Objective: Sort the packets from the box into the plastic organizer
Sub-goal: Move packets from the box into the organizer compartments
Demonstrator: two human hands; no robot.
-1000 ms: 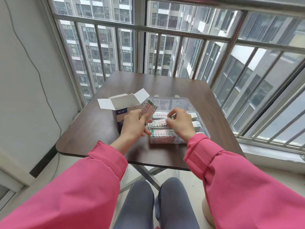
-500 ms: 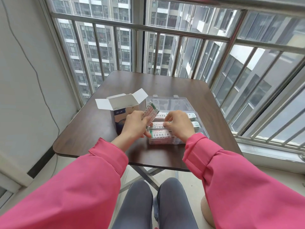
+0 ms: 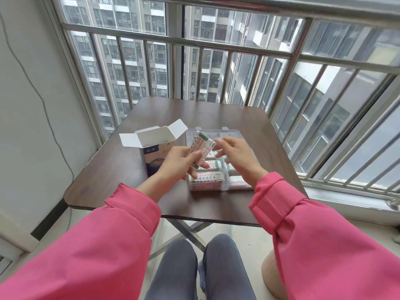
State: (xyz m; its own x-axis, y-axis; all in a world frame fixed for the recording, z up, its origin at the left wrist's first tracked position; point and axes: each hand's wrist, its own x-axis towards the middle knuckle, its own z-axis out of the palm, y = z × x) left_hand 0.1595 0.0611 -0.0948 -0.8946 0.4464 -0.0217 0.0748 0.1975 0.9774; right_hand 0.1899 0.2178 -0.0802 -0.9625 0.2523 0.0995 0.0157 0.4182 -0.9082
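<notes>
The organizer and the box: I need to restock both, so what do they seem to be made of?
The organizer looks like clear, glossy rigid plastic: the table and packets show through its walls. The box looks like thin matte cardboard: folded flaps, white inside, printed blue outside.

Both arms wore bright pink long sleeves, cloth smooth and matte. Left sleeve (image 3: 86,245) ended in a plain folded cuff at the wrist. Right sleeve (image 3: 324,245) had a wider cuff crossed by a stitched strap tab. Left hand (image 3: 179,163) and right hand (image 3: 236,156) were bare, no rings or watch visible. Grey trousers (image 3: 201,269) covered both knees at 6 o'clock.
</notes>
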